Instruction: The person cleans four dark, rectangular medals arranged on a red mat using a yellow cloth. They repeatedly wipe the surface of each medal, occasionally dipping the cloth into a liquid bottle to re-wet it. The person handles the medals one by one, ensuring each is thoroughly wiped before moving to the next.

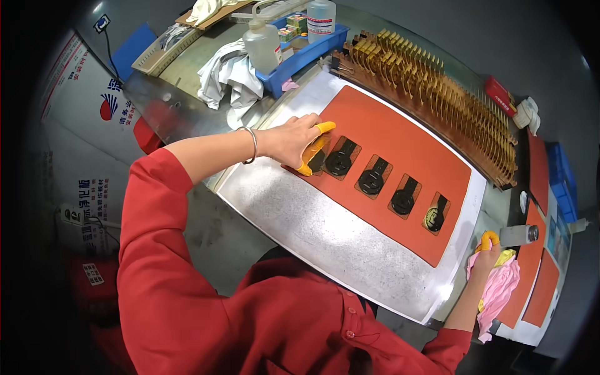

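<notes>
Orange mat (400, 131) below, left hand (295, 137) nearest, fingers around the endmost dark piece (317, 162), grip unclear, row (371, 180) running rightward

Red sleeves (150, 231), silver bangle (255, 145), yellow finger cots (325, 127)

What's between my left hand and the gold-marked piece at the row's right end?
In the head view, three black pieces lie between your left hand and the gold-marked piece, on the orange mat.

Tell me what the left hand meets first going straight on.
Beyond the dark piece at its fingers, the left hand would likely meet the next round dark piece on the orange mat; depth is unclear.
</notes>
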{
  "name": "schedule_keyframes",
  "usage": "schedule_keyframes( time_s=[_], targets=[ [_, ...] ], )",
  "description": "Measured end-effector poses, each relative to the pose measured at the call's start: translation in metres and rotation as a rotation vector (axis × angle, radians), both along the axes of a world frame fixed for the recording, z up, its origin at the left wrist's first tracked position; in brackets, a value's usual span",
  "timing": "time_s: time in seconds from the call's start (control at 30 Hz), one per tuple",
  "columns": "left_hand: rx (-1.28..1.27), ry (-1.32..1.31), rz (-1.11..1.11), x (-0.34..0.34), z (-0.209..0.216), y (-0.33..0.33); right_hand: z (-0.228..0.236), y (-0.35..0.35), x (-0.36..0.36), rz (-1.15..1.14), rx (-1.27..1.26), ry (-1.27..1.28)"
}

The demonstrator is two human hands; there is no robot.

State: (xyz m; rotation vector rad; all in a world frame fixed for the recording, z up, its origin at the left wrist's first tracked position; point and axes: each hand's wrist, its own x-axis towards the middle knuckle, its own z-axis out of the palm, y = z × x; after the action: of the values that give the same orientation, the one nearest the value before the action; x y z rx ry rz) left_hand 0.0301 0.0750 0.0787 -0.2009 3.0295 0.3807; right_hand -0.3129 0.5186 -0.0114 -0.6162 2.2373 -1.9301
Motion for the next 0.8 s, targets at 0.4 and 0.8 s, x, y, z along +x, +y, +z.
schedule_keyframes(
  time_s=[0.4,0.8],
  targets=[
    [-0.121,0.042,0.110,0.001,0.033,0.029,0.000,0.001,0.000,0.042,-0.044,0.013],
    [0.161,0.170,0.055,0.011,-0.013,-0.003,0.000,0.001,0.005,-0.049,-0.052,-0.008]
  ],
)
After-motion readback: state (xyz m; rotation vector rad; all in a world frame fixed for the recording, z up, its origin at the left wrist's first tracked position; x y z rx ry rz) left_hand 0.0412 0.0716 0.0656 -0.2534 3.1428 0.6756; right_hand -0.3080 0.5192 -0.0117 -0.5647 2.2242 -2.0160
